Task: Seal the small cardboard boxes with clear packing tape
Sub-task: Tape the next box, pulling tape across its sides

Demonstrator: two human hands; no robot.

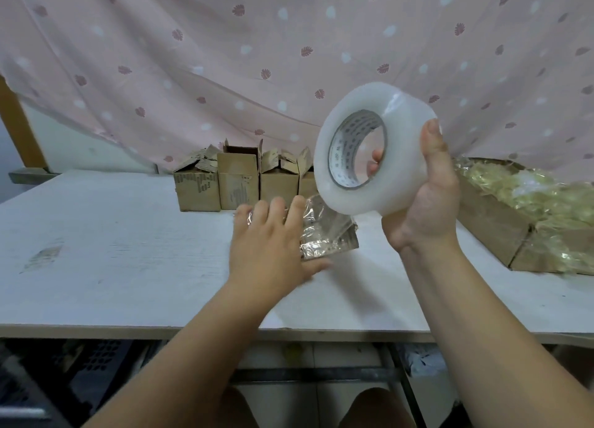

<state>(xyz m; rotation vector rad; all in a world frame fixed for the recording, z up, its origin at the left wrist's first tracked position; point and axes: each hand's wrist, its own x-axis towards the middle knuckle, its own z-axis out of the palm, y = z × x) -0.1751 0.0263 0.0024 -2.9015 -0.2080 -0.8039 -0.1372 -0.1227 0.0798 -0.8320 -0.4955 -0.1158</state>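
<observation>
tape roll [369,151], wide and clear on a grey printed core, is held up above the tabletop [112,250] in the right hand [424,202], with the thumb along its outer face and the fingers [374,162] curled through the core. the core's print is too small to read. just below it a small cardboard box [331,234], its faces shiny and wrinkled, lies on the tabletop. the left hand [266,244] lies over the box's left part, fingers straight and slightly spread. at the rear a row of small boxes [238,183] stands side by side, flaps up, their dark side print unreadable. to the right lies an open carton [488,231] filled with crumpled yellowish film [546,196]. a pink leaf-patterned curtain [225,57] hangs behind.
</observation>
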